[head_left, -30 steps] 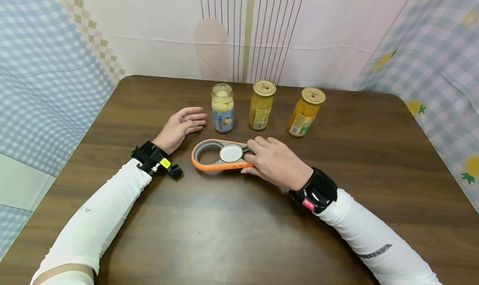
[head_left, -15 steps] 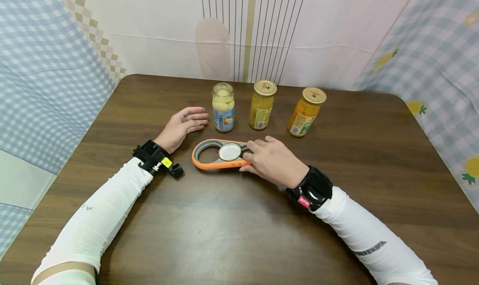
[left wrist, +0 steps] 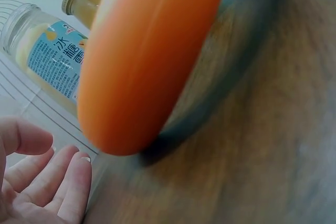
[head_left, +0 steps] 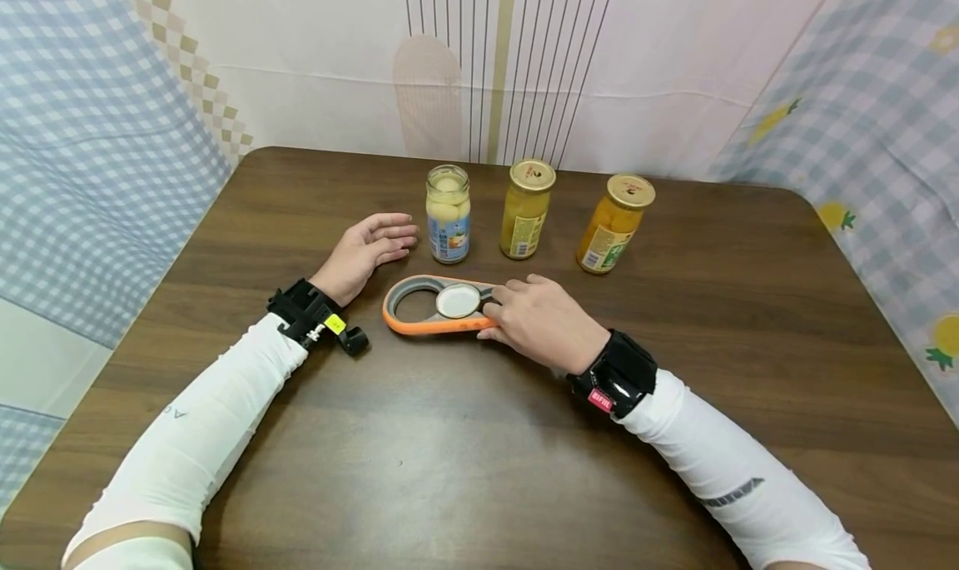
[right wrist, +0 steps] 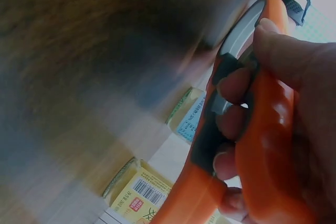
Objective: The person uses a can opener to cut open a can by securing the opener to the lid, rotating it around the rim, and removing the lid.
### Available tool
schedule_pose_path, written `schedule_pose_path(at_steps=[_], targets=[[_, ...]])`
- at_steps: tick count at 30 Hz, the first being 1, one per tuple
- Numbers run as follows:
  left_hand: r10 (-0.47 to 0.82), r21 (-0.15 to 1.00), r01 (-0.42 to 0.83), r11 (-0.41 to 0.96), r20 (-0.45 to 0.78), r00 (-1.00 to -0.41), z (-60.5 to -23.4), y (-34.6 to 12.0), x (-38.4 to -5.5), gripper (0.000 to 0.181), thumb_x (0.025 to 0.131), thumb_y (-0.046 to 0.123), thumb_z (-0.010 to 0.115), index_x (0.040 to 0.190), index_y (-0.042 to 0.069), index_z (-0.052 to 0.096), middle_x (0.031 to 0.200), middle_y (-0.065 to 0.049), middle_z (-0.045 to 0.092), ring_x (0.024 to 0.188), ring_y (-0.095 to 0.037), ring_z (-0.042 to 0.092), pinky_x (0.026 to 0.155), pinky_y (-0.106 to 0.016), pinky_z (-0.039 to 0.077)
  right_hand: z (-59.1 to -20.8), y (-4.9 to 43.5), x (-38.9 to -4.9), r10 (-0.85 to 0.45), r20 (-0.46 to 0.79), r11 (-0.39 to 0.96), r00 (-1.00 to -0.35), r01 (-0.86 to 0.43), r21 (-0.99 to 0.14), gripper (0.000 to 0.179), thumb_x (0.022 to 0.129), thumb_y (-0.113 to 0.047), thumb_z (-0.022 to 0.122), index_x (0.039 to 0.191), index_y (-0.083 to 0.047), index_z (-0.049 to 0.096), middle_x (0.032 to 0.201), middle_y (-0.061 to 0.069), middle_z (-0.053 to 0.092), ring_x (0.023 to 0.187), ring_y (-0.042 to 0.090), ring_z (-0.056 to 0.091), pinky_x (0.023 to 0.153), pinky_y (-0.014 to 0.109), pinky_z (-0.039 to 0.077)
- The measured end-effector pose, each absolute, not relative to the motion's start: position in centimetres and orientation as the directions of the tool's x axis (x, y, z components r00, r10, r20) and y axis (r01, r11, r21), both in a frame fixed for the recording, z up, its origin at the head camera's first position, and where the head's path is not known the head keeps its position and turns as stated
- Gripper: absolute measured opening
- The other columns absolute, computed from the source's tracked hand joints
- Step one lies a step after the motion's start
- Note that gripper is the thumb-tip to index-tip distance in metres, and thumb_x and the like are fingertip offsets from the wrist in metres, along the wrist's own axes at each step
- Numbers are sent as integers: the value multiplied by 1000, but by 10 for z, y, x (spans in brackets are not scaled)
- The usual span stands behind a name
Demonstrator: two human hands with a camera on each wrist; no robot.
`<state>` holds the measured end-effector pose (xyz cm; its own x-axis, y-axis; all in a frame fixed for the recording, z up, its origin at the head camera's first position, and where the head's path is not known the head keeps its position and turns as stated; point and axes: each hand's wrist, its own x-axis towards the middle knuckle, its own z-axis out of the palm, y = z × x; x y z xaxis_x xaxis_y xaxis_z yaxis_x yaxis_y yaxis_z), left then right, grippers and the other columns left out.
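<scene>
The right hand (head_left: pixel 543 320) grips one end of an orange-and-grey loop tool (head_left: pixel 442 327); in the right wrist view its fingers curl through the handle gap while the thumb lies along the outer edge, a hold that probably keeps the tool from twisting. The tool is in front of the jars and seems to be held slightly clear of the worktop (head_left: pixel 449 453), its free end pointing toward the left wrist. A white disc (head_left: pixel 458 301) sits at the middle of the tool, apparently wedged where the loop narrows; it looks like an upturned lid.

The left hand (head_left: pixel 370 250) grips nothing: its fingers extend, loosely bent, toward the lidless jar (head_left: pixel 448 220), just beside it but apart, perhaps placed there to be ready to steady the glass.

Beyond the hands, three jars stand in a spaced row, presumably so each can be reached on its own. The lidless jar, with a blue label, holds pale rounded pieces; the middle jar (head_left: pixel 527 212) and the right jar (head_left: pixel 614 225) wear gold lids. Patterned cloth (head_left: pixel 337 54) hangs behind.
</scene>
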<state>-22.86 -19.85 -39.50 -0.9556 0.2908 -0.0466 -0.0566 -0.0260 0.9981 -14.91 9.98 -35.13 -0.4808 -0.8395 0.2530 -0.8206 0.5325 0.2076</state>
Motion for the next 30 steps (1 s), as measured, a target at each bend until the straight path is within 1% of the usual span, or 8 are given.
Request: schedule_pose_path(at_steps=[5,9,14,18,24,30], targets=[[285,997,-61,-37,-48,-957,-394,-198,-228,45,105,2,45,150,-4,37,152,-30,43,127,-22,56,99,-20,52,-353,98,-150,-827,249,553,-503,-808,203,34,93,-46,70,80,-15,68,79,1,66,67,16,63,53,32,47],[286,997,-67,-29,-56,-957,-394,-198,-227,45,105,2,45,150,-3,37,152,-29,43,129,-23,55,100,-21,52,-354,97,-151,-818,225,570,-530,-798,194,33,94,-47,69,82,-16,70,83,4,68,68,17,63,48,33,48],[286,997,-68,-22,-59,-956,-394,-198,-227,45,105,1,44,150,-2,38,152,-28,44,127,-21,56,100,-21,51,-354,93,-152,-818,192,574,-542,-793,204,36,96,-49,65,85,-16,71,88,8,69,71,20,63,47,35,50],[286,998,-66,-17,-59,-957,-394,-198,-227,45,106,1,43,150,-2,38,151,-28,45,128,-22,56,101,-21,51,-355,90,-152,-822,179,568,-540,-801,189,37,97,-50,63,88,-15,72,91,10,69,75,23,64,51,37,53],[288,997,-70,-29,-58,-956,-393,-198,-227,44,105,2,44,149,-3,39,151,-29,44,131,-26,55,101,-22,51,-355,86,-154,-818,146,574,-557,-807,139,38,98,-50,61,91,-14,72,94,12,68,78,25,63,61,36,55],[294,996,-83,-28,-71,-953,-393,-199,-229,42,107,1,40,148,-3,40,151,-29,45,128,-22,57,101,-20,51,-355,83,-156,-806,104,591,-582,-802,88,39,99,-49,60,92,-13,72,97,13,67,81,26,61,63,38,54]])
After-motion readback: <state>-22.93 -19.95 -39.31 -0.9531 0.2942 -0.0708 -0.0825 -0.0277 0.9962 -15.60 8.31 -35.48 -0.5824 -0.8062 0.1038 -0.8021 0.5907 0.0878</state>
